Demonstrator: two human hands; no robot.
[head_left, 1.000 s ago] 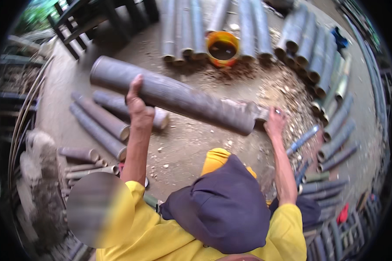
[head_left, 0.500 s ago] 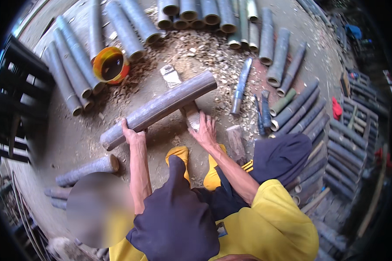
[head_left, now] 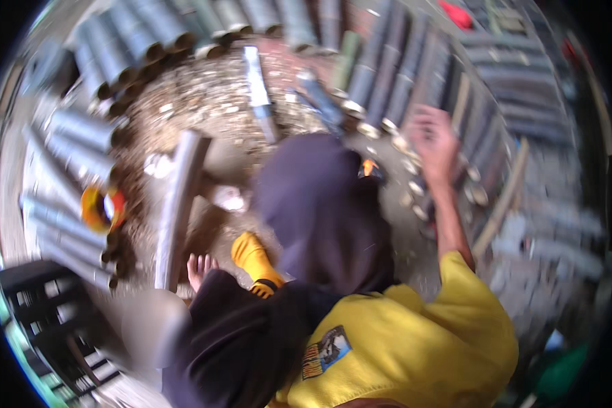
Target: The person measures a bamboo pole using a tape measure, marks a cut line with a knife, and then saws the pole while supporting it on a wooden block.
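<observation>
Long and greyish, a bamboo tube [head_left: 179,204] rests aslant at left front, propped across a pale wooden block [head_left: 228,197]. Beside its near end is my left hand [head_left: 201,270], fingers stretched apart; motion blur hides whether it touches the tube, and my leg hides the wrist. My right hand [head_left: 434,136] is lifted at the right, over a row of bamboo tubes [head_left: 394,75] on the ground. Its fingers are loosely bent and apart, smeared by motion, with nothing visible in them. A long silver-and-blue tool-like piece [head_left: 257,81] lies ahead among wood chips [head_left: 177,102].
More bamboo tubes [head_left: 139,34] fan out at the far side and left. An orange-yellow bucket [head_left: 119,197] stands among them. A dark slatted crate [head_left: 44,292] is at the left edge. Stacked tubes [head_left: 523,81] fill the right. My dark-clad knee [head_left: 326,211] covers the middle.
My view has swung to the right, and my body has turned. My right hand has left the wooden block and moved out over the tubes at the right. The left hand stays near the tube's end.
</observation>
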